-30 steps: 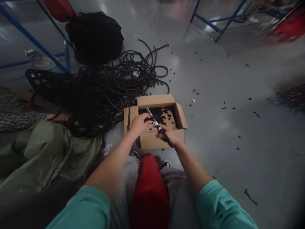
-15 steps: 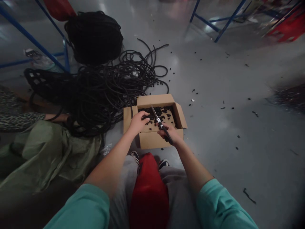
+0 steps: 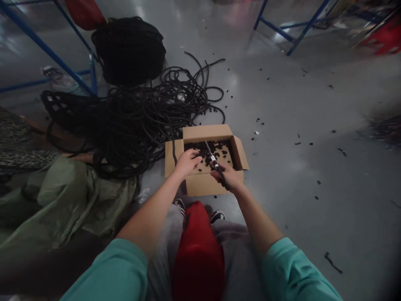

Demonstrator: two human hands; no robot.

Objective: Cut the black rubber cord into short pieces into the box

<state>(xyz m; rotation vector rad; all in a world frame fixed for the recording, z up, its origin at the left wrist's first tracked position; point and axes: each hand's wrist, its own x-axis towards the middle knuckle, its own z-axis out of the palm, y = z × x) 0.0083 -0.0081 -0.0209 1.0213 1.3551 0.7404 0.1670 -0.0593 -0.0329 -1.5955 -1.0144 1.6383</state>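
Observation:
My left hand (image 3: 187, 162) is over the left part of an open cardboard box (image 3: 205, 184), fingers curled. A black cord (image 3: 173, 152) runs over the box's left flap to this hand, which closes on it; the cord's end is hard to make out. In my right hand (image 3: 230, 176) is a pair of scissors (image 3: 214, 162) with dark handles, a pale middle and slim metal blades. Their blades point up and left over the box, to the right of my left fingers. Many short black cut pieces (image 3: 223, 151) lie inside the box.
Left of the box spreads a tangled heap of black cord (image 3: 140, 110), with a large black coil (image 3: 130, 50) behind. Green sheeting (image 3: 72, 196) and another person's arm (image 3: 79, 157) are at left. Blue metal frames (image 3: 282, 31) stand farther back. Black scraps (image 3: 333, 262) dot the floor.
The whole view has shifted slightly to the right. My left hand has moved a little, its fingers nearer the scissors; the right hand keeps hold of the scissors.

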